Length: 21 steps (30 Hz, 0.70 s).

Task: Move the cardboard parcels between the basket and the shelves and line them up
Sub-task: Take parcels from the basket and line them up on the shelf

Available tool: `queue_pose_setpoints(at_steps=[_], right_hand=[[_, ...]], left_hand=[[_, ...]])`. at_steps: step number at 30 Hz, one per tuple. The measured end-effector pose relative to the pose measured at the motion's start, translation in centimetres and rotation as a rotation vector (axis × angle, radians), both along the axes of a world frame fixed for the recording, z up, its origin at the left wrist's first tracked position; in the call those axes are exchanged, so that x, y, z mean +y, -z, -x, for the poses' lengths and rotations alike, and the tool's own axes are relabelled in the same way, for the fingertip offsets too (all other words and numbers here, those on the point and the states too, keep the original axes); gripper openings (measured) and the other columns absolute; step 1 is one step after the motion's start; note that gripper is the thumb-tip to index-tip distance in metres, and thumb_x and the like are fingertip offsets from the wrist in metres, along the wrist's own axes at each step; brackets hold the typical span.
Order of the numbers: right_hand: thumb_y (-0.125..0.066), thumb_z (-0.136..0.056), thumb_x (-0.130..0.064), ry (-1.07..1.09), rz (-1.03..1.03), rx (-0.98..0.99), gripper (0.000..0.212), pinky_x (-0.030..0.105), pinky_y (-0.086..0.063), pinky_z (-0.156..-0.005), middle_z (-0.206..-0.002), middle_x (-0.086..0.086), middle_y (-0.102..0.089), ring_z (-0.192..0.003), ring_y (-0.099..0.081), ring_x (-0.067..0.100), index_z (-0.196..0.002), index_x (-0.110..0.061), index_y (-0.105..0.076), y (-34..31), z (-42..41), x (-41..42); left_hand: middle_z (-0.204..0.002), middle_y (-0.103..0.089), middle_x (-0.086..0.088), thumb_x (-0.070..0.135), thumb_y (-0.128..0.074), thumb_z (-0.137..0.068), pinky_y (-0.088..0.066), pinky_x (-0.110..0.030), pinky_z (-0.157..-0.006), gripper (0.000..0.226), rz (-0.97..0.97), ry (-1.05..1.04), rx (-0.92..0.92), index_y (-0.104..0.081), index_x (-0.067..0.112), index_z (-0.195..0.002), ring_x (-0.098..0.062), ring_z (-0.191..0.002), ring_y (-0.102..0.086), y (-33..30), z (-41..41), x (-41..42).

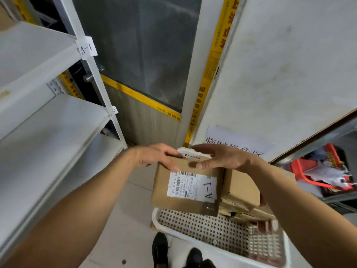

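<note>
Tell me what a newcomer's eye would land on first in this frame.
First, the cardboard parcel at centre, its white label marked A-1, gripped at its far edge by the left hand and right hand above the white perforated basket. Next, the bare white shelves at left, whose upright carries a matching A-1 tag. A red basket sits at far right.

Both hands on one cardboard parcel [185, 188], held above the white perforated basket [208, 227]; left hand [154, 156] grips its far left corner, right hand [222, 156] curls over the far right edge; white label reading A-1 faces up; more parcels [243, 190] sit in the basket behind it; white shelves [48, 120] on the left, tagged A-1.
</note>
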State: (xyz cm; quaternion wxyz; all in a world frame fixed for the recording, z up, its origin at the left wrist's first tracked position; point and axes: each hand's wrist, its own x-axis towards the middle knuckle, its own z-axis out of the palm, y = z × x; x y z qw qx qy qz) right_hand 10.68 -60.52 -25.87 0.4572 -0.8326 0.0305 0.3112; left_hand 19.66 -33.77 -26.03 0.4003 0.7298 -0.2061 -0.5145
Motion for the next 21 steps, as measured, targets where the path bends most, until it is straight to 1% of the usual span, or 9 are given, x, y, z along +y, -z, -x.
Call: queue_pose_setpoints(at_steps=[3, 6, 7, 9, 10, 12, 14, 18, 21], right_hand=[[-0.078, -0.080, -0.052, -0.085, -0.061, 0.136, 0.086, 0.018, -0.040, -0.106, -0.142, -0.014, -0.057, -0.130, -0.052, -0.001, -0.156, -0.034, -0.043, -0.3, -0.5, 2.6], [-0.078, -0.081, -0.043, 0.008, -0.180, 0.127, 0.067, 0.012, -0.048, -0.094, -0.129, -0.018, -0.068, -0.120, -0.064, -0.003, -0.144, -0.036, -0.055, 0.5, 0.1, 4.0], [-0.079, -0.083, -0.040, 0.061, -0.239, 0.126, 0.062, 0.018, -0.053, -0.094, -0.127, -0.012, -0.073, -0.119, -0.068, 0.003, -0.142, -0.034, -0.058, 1.2, 0.3, 4.4], [-0.080, -0.089, -0.036, 0.187, -0.346, 0.124, 0.059, 0.040, -0.058, -0.101, -0.129, 0.003, -0.075, -0.120, -0.071, 0.023, -0.143, -0.027, -0.058, 2.8, 0.7, 4.9], [-0.080, -0.092, -0.035, 0.250, -0.388, 0.114, 0.059, 0.050, -0.056, -0.106, -0.130, 0.009, -0.074, -0.120, -0.071, 0.031, -0.145, -0.024, -0.056, 3.5, 0.8, 5.2], [-0.079, -0.094, -0.035, 0.356, -0.462, 0.092, 0.059, 0.059, -0.050, -0.110, -0.131, 0.014, -0.073, -0.120, -0.070, 0.038, -0.146, -0.020, -0.055, 4.6, 1.0, 5.7], [-0.077, -0.096, -0.035, 0.417, -0.545, 0.072, 0.056, 0.060, -0.048, -0.112, -0.132, 0.016, -0.072, -0.122, -0.069, 0.039, -0.145, -0.017, -0.057, 5.3, 1.3, 6.5], [-0.086, -0.086, -0.046, 0.497, -0.634, 0.029, 0.073, 0.058, -0.050, -0.111, -0.130, 0.011, -0.074, -0.120, -0.071, 0.033, -0.145, -0.017, -0.056, 5.1, 1.8, 9.4], [-0.076, -0.093, -0.037, 0.426, -0.693, 0.015, 0.059, 0.047, -0.058, -0.100, -0.127, 0.009, -0.076, -0.117, -0.073, 0.028, -0.144, -0.018, -0.056, 3.6, 2.4, 12.6]], left_hand=[[-0.118, -0.077, -0.011, 0.012, -0.082, -0.085, -0.059, -0.040, -0.098, 0.045, 0.029, 0.002, 0.039, -0.070, 0.020, -0.128, -0.028, -0.110, -0.074, -1.1, -0.3, 1.1], [-0.123, -0.075, -0.009, 0.022, -0.082, -0.087, -0.058, -0.040, -0.100, 0.046, 0.020, -0.092, -0.027, -0.070, 0.023, -0.132, -0.028, -0.114, -0.072, -1.1, -0.1, 2.4], [-0.131, -0.071, -0.003, 0.035, -0.085, -0.085, -0.056, -0.041, -0.102, 0.054, -0.009, -0.171, -0.117, -0.067, 0.031, -0.136, -0.025, -0.120, -0.068, -0.8, 0.0, 2.8], [-0.147, -0.055, 0.007, 0.063, -0.082, -0.079, -0.049, -0.042, -0.110, 0.075, -0.078, -0.374, -0.336, -0.053, 0.045, -0.146, -0.019, -0.134, -0.056, -0.2, 0.7, 3.9], [-0.154, -0.049, 0.008, 0.069, -0.077, -0.080, -0.045, -0.041, -0.113, 0.081, -0.085, -0.489, -0.409, -0.045, 0.046, -0.152, -0.018, -0.139, -0.050, 0.0, 1.2, 4.5], [-0.162, -0.040, 0.006, 0.070, -0.067, -0.088, -0.040, -0.040, -0.115, 0.082, -0.067, -0.684, -0.496, -0.036, 0.041, -0.158, -0.018, -0.146, -0.043, 0.7, 2.7, 5.7], [-0.162, -0.042, 0.004, 0.073, -0.061, -0.090, -0.043, -0.046, -0.116, 0.083, -0.077, -0.808, -0.528, -0.034, 0.037, -0.159, -0.018, -0.143, -0.047, 1.2, 4.9, 6.9], [-0.150, -0.054, 0.013, 0.070, -0.060, -0.093, -0.041, -0.051, -0.118, 0.071, -0.063, -0.982, -0.372, -0.040, 0.040, -0.154, -0.018, -0.137, -0.053, 1.6, 11.1, 7.8], [-0.134, -0.066, 0.022, 0.071, -0.067, -0.087, -0.050, -0.054, -0.111, 0.050, 0.090, -1.105, -0.272, -0.053, 0.059, -0.133, -0.015, -0.127, -0.063, 1.5, 15.2, 8.2]])
